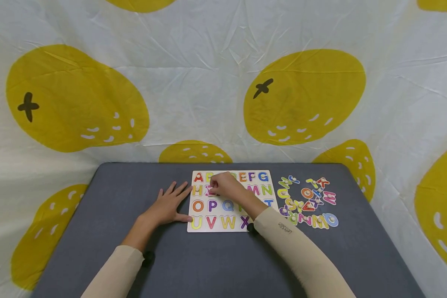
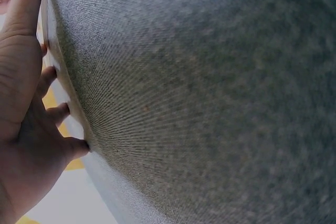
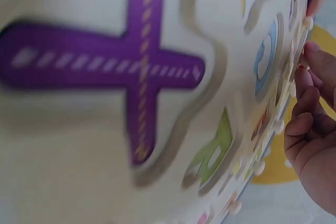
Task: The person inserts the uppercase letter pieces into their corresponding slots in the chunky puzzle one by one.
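A white alphabet puzzle board (image 1: 219,228) lies on the table, its colored letters set in rows. My left hand (image 1: 169,205) rests at its left edge with fingers spread, the thumb touching the lower left corner. In the left wrist view, the fingertips of the left hand (image 2: 34,114) meet the table and board edge. My right hand (image 1: 228,185) reaches over the second row and pinches a small pink letter piece (image 1: 210,191) beside the H. In the right wrist view, thumb and forefinger of the right hand (image 3: 315,124) are together at the board surface; the fingers partly hide the piece.
Several loose letter pieces with knobs, among them a blue O (image 1: 331,219) and a pink M (image 1: 329,198), lie piled right of the board. The grey table (image 1: 208,265) meets a white curtain (image 1: 193,103) with yellow fruit prints behind it.
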A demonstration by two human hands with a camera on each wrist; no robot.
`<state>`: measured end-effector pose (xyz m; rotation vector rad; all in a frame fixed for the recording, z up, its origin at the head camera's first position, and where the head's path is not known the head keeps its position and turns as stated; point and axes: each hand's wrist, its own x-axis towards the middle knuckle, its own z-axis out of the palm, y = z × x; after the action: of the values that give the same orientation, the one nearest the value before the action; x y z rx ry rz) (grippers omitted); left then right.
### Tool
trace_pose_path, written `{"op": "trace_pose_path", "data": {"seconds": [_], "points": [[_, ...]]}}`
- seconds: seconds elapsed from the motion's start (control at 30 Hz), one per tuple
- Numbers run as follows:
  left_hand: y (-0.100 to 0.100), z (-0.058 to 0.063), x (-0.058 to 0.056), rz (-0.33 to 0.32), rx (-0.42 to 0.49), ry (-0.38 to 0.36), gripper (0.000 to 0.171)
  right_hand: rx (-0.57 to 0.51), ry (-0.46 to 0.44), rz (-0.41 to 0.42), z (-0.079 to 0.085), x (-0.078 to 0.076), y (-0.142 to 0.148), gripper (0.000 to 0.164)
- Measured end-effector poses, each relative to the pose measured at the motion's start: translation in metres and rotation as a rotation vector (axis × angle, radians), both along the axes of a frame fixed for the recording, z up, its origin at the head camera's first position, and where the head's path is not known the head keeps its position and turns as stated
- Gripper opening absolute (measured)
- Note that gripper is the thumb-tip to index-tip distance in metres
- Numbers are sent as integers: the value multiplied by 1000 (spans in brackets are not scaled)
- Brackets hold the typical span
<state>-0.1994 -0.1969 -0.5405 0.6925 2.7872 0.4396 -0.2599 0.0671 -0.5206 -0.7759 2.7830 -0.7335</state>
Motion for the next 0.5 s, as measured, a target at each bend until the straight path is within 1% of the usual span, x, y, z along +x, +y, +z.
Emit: {"op": "trace_pose_path", "data": {"seconds": [0.13, 0.37, 0.5], "points": [[0, -1, 0, 2, -1, 4, 115, 31, 25, -16, -3, -2, -10, 20], [1, 1, 0, 0, -5, 4, 114, 78, 0, -57, -2, 0, -19, 22], [1, 2, 0, 3, 0, -2, 115, 76, -4, -72, 0, 2, -19, 22]]}}
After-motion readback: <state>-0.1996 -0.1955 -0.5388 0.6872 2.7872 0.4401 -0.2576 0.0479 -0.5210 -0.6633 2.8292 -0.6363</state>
